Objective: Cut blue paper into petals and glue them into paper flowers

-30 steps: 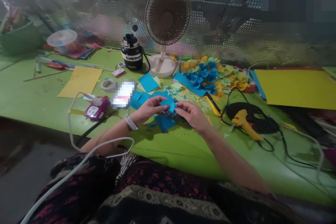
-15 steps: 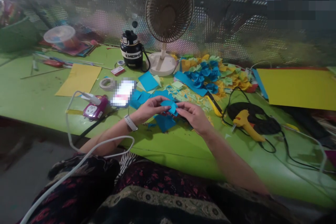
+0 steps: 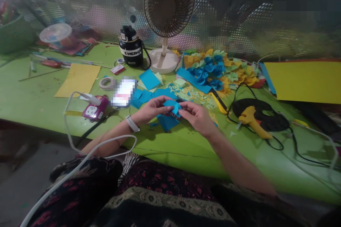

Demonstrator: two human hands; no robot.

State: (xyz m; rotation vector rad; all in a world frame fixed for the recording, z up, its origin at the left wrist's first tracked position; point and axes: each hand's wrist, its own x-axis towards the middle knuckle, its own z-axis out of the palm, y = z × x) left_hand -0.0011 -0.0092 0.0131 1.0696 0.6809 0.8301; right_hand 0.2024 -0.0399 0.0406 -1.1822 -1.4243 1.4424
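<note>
Blue paper piece [image 3: 173, 104], small and rounded along one edge, is partly hidden by thumbs and fingertips, so its full outline and any folds cannot be made out. It lies between the two hands, nearer the wearer than the desk fan [image 3: 163, 64]: the left hand [image 3: 153, 110] pinches its left side, the right hand [image 3: 195, 116] its right. Both grips are narrow, and the fingers underneath are hard to see. Just below, a flat blue sheet [image 3: 167, 123] on the tabletop [image 3: 165, 146] is partly covered by the hands.

Up top, the fan's cage is cut off by the edge of the view. Left of the fan stands a black bottle [image 3: 131, 55], its lettered band curving out of sight; farther left and nearer the wearer, coarse blocks mask the screen of a phone [image 3: 124, 92] and part of a tape roll [image 3: 103, 83]. Right of the fan lies a heap of crumpled paper [image 3: 211, 69] in blue, yellow and pale green. Farther right and nearer, a yellow glue gun [image 3: 254, 122] partly covers a black, rounded thing [image 3: 278, 120] hard to identify.
</note>
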